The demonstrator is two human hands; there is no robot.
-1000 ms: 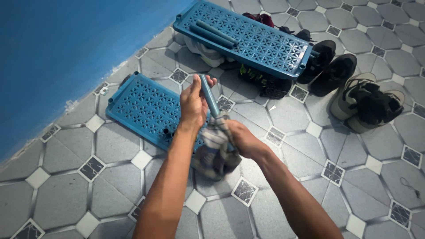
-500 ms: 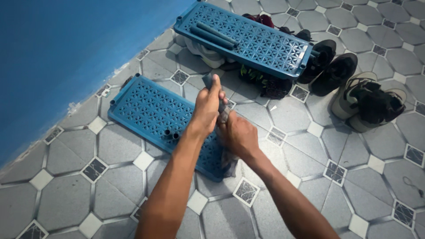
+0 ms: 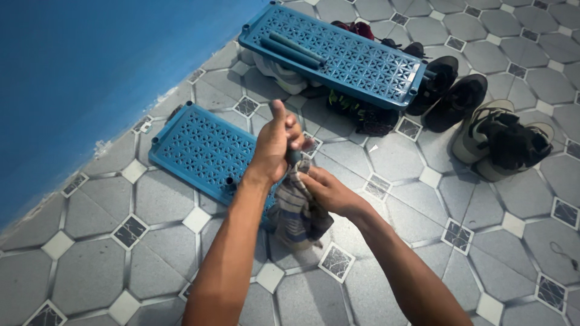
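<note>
My left hand [image 3: 275, 142] is closed around the top of a blue plastic tube [image 3: 293, 158], most of which is hidden inside the fist. My right hand [image 3: 326, 190] grips a striped grey cloth [image 3: 297, 214] wrapped around the tube's lower part, with the cloth hanging down below it. Both hands are held above the near end of a blue perforated plastic shelf panel [image 3: 199, 148] lying flat on the tiled floor.
A second blue shelf panel [image 3: 356, 60] rests on shoes farther back, with two blue tubes [image 3: 293, 49] lying on it. Dark shoes [image 3: 453, 96] and a pair of grey sneakers [image 3: 504, 142] sit to the right. A blue wall [image 3: 90, 66] runs along the left.
My right hand has slid the cloth back down the tube after pushing it up toward my left hand. The left hand now covers the tube's top, which showed a second ago.
</note>
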